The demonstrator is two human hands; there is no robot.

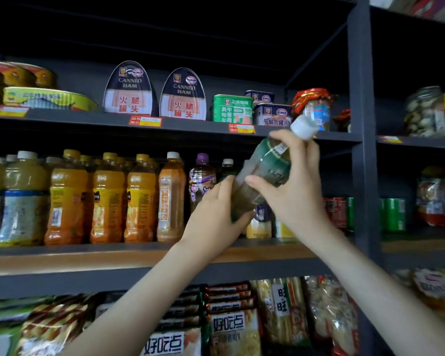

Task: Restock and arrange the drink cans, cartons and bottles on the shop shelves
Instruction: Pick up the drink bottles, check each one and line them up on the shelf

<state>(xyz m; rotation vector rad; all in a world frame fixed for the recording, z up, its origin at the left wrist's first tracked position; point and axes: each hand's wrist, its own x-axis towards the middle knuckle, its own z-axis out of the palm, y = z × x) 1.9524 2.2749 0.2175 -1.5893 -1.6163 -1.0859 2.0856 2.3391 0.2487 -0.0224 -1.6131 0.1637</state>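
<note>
Far left, pale bottles (18,199) are running out of sight, beside orange juice bottles (108,199) whose labels are blurring past reading. Above them, two tins (129,91) are showing "CANNED HAM". The left hand (216,214) is curling round the base of a green-labelled bottle (265,170); the right hand (293,186) is gripping its upper half. The bottle is tilting in front of the middle shelf (88,258), white cap (303,127) up-right, its print too smeared to read. Red and green cans (338,209) are hiding partly behind the right wrist and the post (362,176)

Clear glossy plastic bottle (261,173), matt metal shelf (88,278)
</note>
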